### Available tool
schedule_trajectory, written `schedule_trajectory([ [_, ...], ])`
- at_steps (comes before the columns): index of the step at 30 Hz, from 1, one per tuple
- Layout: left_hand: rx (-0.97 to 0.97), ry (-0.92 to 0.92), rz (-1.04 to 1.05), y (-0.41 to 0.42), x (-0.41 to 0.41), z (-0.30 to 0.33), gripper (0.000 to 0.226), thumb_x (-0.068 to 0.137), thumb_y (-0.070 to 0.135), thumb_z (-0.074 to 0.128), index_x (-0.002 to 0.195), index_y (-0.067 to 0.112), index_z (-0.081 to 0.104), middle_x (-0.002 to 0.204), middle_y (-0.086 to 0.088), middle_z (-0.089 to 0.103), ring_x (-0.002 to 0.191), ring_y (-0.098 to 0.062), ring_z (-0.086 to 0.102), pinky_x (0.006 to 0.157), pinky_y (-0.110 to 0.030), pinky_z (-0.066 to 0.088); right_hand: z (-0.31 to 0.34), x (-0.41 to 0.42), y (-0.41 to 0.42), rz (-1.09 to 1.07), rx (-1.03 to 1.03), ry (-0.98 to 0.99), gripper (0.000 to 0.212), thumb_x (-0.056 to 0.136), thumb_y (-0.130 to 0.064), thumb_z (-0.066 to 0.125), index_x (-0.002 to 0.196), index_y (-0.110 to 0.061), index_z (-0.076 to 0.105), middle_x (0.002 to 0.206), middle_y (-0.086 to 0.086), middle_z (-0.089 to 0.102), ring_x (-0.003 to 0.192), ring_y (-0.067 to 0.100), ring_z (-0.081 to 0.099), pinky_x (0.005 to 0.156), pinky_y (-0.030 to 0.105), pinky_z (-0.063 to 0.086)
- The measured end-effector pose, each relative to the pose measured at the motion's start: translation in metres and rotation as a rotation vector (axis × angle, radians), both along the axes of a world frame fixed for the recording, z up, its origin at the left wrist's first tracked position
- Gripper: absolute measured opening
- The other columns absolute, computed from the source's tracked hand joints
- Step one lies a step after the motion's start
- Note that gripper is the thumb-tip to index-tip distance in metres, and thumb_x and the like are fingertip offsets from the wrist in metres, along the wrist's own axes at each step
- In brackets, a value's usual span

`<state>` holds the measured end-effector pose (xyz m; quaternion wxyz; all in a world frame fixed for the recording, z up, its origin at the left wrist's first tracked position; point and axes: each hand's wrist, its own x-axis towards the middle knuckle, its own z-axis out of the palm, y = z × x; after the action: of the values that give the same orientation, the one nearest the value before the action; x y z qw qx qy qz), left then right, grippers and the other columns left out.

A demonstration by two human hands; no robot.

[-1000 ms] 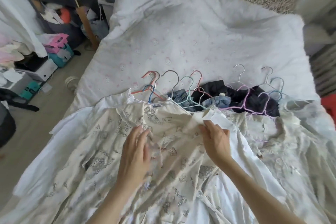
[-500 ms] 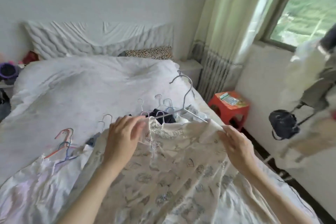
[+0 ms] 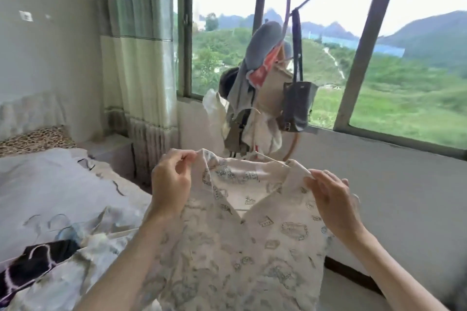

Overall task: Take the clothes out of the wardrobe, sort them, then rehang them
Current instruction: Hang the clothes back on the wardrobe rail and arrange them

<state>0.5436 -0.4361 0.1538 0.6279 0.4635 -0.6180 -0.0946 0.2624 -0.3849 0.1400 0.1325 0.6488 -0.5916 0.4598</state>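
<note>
The printed shirt (image 3: pixel 242 235) has risen off the bed (image 3: pixel 50 184); left hand (image 3: pixel 171 184) and right hand (image 3: pixel 331 202) each pinch its collar on a hanger (image 3: pixel 262 156); more clothes (image 3: pixel 38 262) below-left await rehanging

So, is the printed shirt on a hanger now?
Yes: a white hanger shows inside the printed shirt collar, held up by left hand and right hand.

A printed shirt (image 3: pixel 252 235) on a hanger (image 3: pixel 255 151) was held up in front, its left shoulder pinched by the left hand (image 3: pixel 171 182) and its right by the right hand (image 3: pixel 333 202). Behind it a coat stand (image 3: pixel 288 63) stood before the window (image 3: pixel 328 33). To the left lay the bed (image 3: pixel 50 184), with clothes (image 3: pixel 38 265) piled on its near corner.
</note>
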Motion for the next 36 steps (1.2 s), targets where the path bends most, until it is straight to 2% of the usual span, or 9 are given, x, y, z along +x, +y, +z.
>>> schedule_trajectory([
  [3, -0.046, -0.011, -0.202, -0.01, -0.057, 0.028, 0.011, 0.089, 0.014, 0.06, 0.089, 0.024, 0.064, 0.083, 0.009, 0.064, 0.085, -0.014, 0.06, 0.075, -0.018, 0.043, 0.019, -0.047, 0.024, -0.12, -0.031, -0.028, 0.032, 0.09, -0.037, 0.045, 0.092, -0.014, 0.069, 0.08, -0.008, 0.063, 0.072, 0.01, 0.057, 0.068, 0.024, 0.027],
  [10, -0.145, -0.275, -0.638, -0.03, -0.156, 0.045, 0.052, 0.087, 0.059, 0.044, 0.097, 0.015, 0.071, 0.097, 0.013, 0.06, 0.087, -0.01, 0.061, 0.066, -0.022, 0.054, 0.036, -0.112, 0.098, -0.393, -0.062, -0.208, 0.015, 0.09, -0.02, 0.058, 0.1, -0.016, 0.069, 0.084, -0.011, 0.065, 0.075, 0.02, 0.063, 0.077, 0.047, 0.049],
  [13, -0.086, -0.433, -0.768, -0.029, -0.193, 0.042, 0.05, 0.084, 0.067, 0.036, 0.1, 0.029, 0.066, 0.076, 0.016, 0.062, 0.063, 0.004, 0.056, 0.056, -0.024, 0.048, 0.036, -0.128, 0.128, -0.492, -0.076, -0.24, 0.017, 0.09, -0.024, 0.057, 0.099, -0.018, 0.07, 0.084, -0.012, 0.064, 0.079, 0.023, 0.062, 0.073, 0.042, 0.048],
  [16, -0.01, -0.449, -0.747, -0.016, -0.229, 0.027, 0.041, 0.077, 0.072, 0.032, 0.091, 0.041, 0.056, 0.071, 0.026, 0.061, 0.069, -0.002, 0.06, 0.063, -0.033, 0.047, 0.035, -0.139, 0.163, -0.536, -0.04, -0.308, 0.017, 0.09, -0.024, 0.057, 0.099, -0.02, 0.07, 0.082, -0.013, 0.064, 0.077, 0.012, 0.06, 0.068, 0.025, 0.046],
  [18, -0.006, -0.437, -0.731, 0.0, -0.254, 0.019, 0.037, 0.079, 0.068, 0.035, 0.09, 0.04, 0.058, 0.072, 0.029, 0.059, 0.072, -0.004, 0.06, 0.062, -0.027, 0.043, 0.031, -0.144, 0.188, -0.562, -0.021, -0.338, 0.016, 0.091, -0.021, 0.055, 0.098, -0.023, 0.07, 0.078, -0.015, 0.063, 0.071, 0.003, 0.057, 0.062, 0.013, 0.041],
  [23, -0.124, -0.443, -0.845, 0.046, -0.307, 0.008, 0.02, 0.093, 0.031, 0.052, 0.095, 0.02, 0.069, 0.072, 0.026, 0.052, 0.062, 0.017, 0.043, 0.064, -0.005, 0.028, 0.021, -0.159, 0.256, -0.717, -0.037, -0.388, 0.019, 0.091, -0.016, 0.056, 0.097, -0.025, 0.071, 0.086, -0.009, 0.068, 0.081, 0.012, 0.062, 0.075, 0.027, 0.047],
  [26, -0.251, -0.446, -0.945, 0.075, -0.335, 0.006, 0.014, 0.092, 0.025, 0.057, 0.09, 0.021, 0.07, 0.083, 0.021, 0.054, 0.073, 0.023, 0.044, 0.072, -0.008, 0.027, 0.022, -0.168, 0.302, -0.845, -0.052, -0.28, 0.016, 0.09, -0.013, 0.058, 0.092, -0.021, 0.072, 0.081, -0.017, 0.064, 0.078, 0.005, 0.059, 0.078, 0.022, 0.045],
  [31, -0.305, -0.372, -1.133, 0.118, -0.404, -0.008, 0.022, 0.093, 0.033, 0.049, 0.087, 0.022, 0.067, 0.084, 0.015, 0.062, 0.077, -0.007, 0.055, 0.072, -0.027, 0.024, 0.02, -0.173, 0.362, -0.825, -0.021, -0.401, 0.016, 0.087, -0.043, 0.056, 0.093, -0.033, 0.067, 0.094, -0.022, 0.065, 0.091, -0.002, 0.058, 0.077, 0.008, 0.041],
  [36, -0.29, -0.317, -1.245, 0.164, -0.458, -0.017, 0.013, 0.093, 0.015, 0.055, 0.087, 0.02, 0.066, 0.079, 0.017, 0.058, 0.077, 0.011, 0.047, 0.081, -0.018, 0.025, 0.006, -0.199, 0.413, -1.008, 0.233, -0.351, 0.017, 0.091, -0.039, 0.053, 0.078, -0.035, 0.063, 0.077, -0.016, 0.06, 0.075, -0.002, 0.055, 0.067, 0.016, 0.04],
])
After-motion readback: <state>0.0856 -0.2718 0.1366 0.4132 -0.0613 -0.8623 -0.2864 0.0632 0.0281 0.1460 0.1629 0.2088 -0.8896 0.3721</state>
